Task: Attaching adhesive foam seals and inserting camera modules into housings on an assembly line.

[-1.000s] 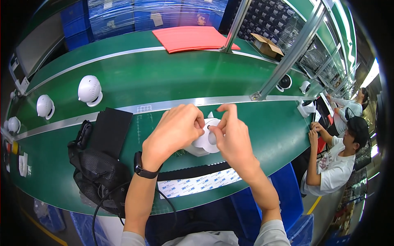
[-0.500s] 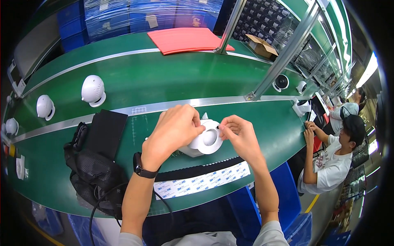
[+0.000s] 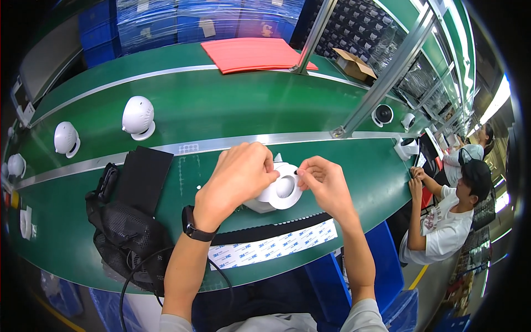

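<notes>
A white rounded device [image 3: 264, 203] lies on the green bench in front of me, its disc-shaped base [image 3: 286, 186] with a round recess turned up. My left hand [image 3: 239, 176] is closed at the left side of that base, thumb and fingertips against its edge; the fingers are partly hidden. On the other side my right hand [image 3: 326, 182] pinches a small black piece [image 3: 296, 172] close to the base's rim. Nearer to me lie a black strip [image 3: 265, 230] with pale dots along its edge and a white printed backing sheet [image 3: 276, 246].
A black mesh bag [image 3: 130, 243] with a cable and a black flat panel [image 3: 145, 180] lie on the left. Similar white devices [image 3: 138, 117] stand on the green belt [image 3: 221, 105] beyond a metal rail. Metal posts [image 3: 381, 72] rise at right, where a co-worker [image 3: 442, 221] sits.
The white devices on the belt have shifted a little to the right. Both my hands keep almost the same place at the base.
</notes>
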Motion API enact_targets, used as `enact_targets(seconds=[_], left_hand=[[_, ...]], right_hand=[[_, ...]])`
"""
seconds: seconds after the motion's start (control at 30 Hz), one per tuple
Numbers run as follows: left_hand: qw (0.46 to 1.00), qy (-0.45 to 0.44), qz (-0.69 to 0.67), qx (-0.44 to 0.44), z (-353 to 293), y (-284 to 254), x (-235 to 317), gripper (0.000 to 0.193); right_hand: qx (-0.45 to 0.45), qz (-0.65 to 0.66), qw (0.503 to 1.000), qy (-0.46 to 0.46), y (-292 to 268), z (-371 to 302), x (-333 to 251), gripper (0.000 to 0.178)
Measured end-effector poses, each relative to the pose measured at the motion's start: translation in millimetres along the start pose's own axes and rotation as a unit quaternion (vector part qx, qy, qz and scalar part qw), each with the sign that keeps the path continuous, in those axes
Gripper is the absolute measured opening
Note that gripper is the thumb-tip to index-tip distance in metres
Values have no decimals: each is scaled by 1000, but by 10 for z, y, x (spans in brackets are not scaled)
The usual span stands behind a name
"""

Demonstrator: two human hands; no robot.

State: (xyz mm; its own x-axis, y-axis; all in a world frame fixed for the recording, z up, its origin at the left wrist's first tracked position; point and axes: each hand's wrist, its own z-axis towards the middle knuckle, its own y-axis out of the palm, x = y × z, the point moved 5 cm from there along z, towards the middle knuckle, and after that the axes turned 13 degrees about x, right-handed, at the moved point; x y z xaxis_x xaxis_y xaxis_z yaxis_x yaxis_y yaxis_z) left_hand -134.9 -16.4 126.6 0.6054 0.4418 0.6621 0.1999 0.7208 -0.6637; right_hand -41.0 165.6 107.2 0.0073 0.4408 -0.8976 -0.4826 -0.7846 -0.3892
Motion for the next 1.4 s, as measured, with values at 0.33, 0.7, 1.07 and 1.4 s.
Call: enact_targets(seconds=[0.33, 0.7, 1.07, 1.4], left_hand=[[1000, 2, -18, 13, 10, -4, -6, 23], [1000, -8, 11, -4, -11, 4, -10, 25], [1000, 3, 13, 0, -26, 20, 18, 25], [1000, -15, 1, -4, -29, 23, -4, 25]], right_hand=[[-11, -46, 999, -17, 14, 24, -40, 15], [-52, -88, 991, 91, -33, 146, 18, 18], [-14, -285, 883, -372, 551, -1145, 498, 16], [-110, -253, 921, -274, 592, -919, 499, 12]])
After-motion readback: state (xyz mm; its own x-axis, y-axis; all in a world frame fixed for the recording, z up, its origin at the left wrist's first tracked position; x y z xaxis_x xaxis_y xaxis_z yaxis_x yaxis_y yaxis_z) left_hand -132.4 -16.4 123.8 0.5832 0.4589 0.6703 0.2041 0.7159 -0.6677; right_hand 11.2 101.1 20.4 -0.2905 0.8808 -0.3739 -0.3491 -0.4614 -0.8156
